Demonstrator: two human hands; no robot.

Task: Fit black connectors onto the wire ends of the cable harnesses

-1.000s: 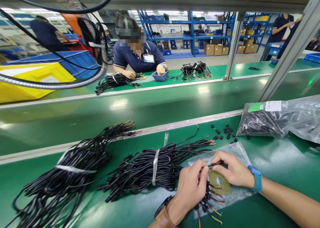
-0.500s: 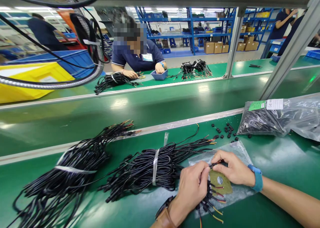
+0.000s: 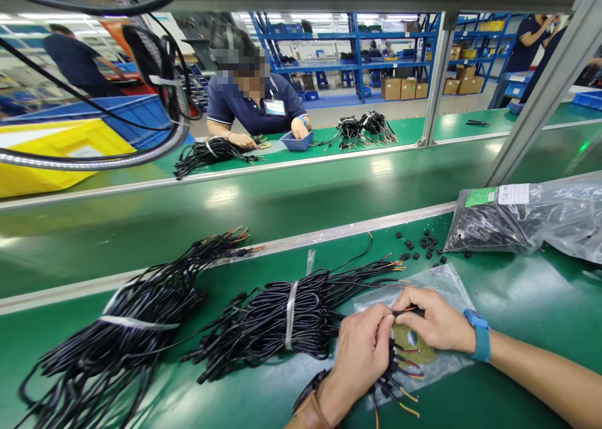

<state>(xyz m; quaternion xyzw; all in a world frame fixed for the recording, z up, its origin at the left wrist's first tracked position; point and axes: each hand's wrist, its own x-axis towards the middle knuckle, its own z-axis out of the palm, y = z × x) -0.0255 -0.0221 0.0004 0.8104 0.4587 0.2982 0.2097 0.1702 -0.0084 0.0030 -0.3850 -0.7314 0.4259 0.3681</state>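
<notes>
My left hand (image 3: 364, 344) is closed in a pinch on the end of a black cable, its fingertips meeting those of my right hand (image 3: 433, 319). Between the right thumb and forefinger are thin wires (image 3: 408, 310) of that cable; the exact tip is hidden. Below the hands, several black cable ends (image 3: 392, 369) with red and yellow wires fan out. A yellowish-green pad (image 3: 423, 350) with a round hole lies under the right hand, on a clear plastic bag (image 3: 451, 285). Just left of my hands rests a tied bundle of black cables (image 3: 268, 316).
A second tied cable bundle (image 3: 126, 322) lies at the left. Small black connector housings (image 3: 430, 244) are scattered beyond my hands, beside a plastic bag of black parts (image 3: 491, 225). Across the line, a co-worker (image 3: 256, 106) reaches into a small blue bin (image 3: 297, 142). A metal post (image 3: 536, 84) slants at right.
The right hand's fingers have shifted slightly over the wires, closer to the left fingertips. The whole view has slid a little. Both hands keep their grip.
</notes>
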